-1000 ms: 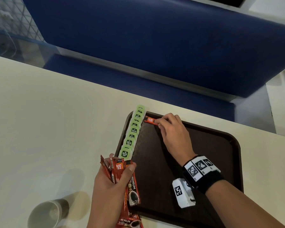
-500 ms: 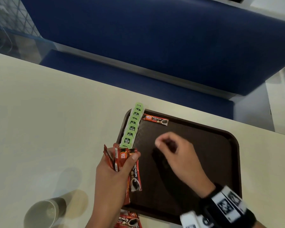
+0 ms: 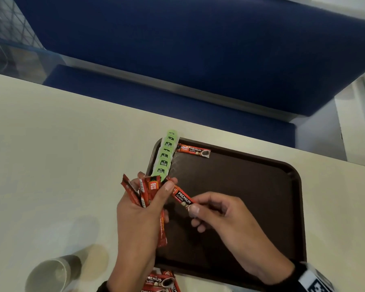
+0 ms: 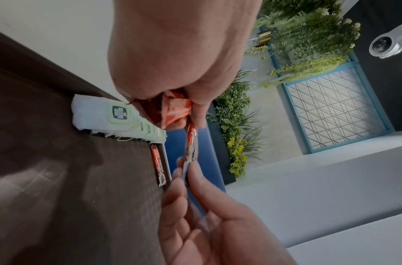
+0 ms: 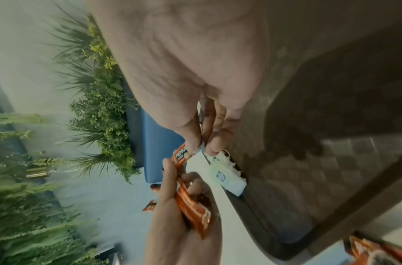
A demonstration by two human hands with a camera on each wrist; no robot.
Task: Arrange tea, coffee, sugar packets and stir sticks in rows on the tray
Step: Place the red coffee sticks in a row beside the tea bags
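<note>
Left hand [image 3: 139, 216] is gripping a coffee stick bundle [image 3: 144, 191] at frame centre while right hand [image 3: 226, 216] is pinching one coffee stick [image 3: 182, 198] over the tray [image 3: 261, 207].

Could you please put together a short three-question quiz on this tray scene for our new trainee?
1. True or false: exactly one coffee stick lies flat on the tray.
2. Multiple choice: the row of green tea bags runs along which edge of the tray, seen from the head view? A) left B) right C) near
3. Short answer: what does the right hand pinch, and where is that item's other end?

Key
1. True; it lies at the far left corner, beside the tea bags.
2. A
3. One end of a coffee packet; the other end sits under the thumb of the left hand, which grips a bundle of packets.
</note>
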